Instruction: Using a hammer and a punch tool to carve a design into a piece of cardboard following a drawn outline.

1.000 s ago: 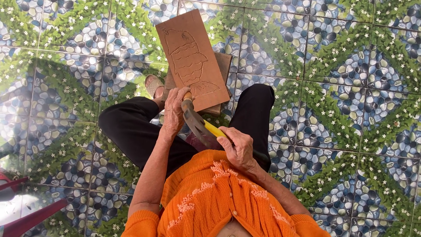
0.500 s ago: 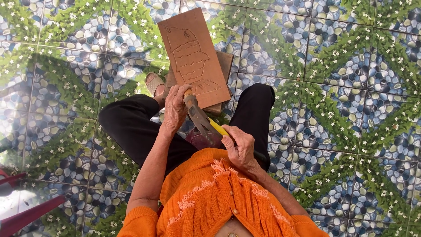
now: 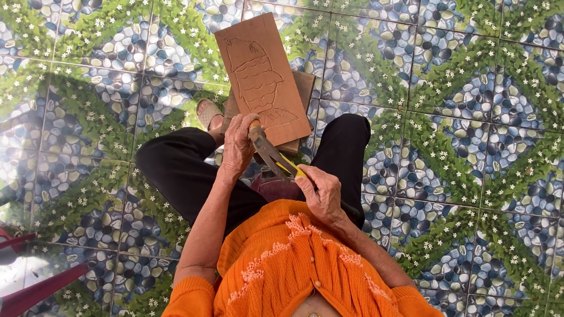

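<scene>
At the far left edge a red frame (image 3: 35,287) pokes into view over the pebble-and-leaf patterned floor tiles (image 3: 458,88), well apart from the work. A sandalled foot (image 3: 207,113) rests just left of the wooden board (image 3: 264,82), which lies tilted on a darker wooden block (image 3: 302,94) between the black-trousered legs (image 3: 176,170); a carved fish-like outline covers its face. The left hand (image 3: 239,144) is closed around a chisel (image 3: 255,126) whose tip meets the board's near edge. The right hand (image 3: 320,194) grips a yellow-handled hammer (image 3: 276,158), its head against the chisel top. An orange cardigan (image 3: 294,270) fills the bottom. Open tiled floor spreads to the right.
</scene>
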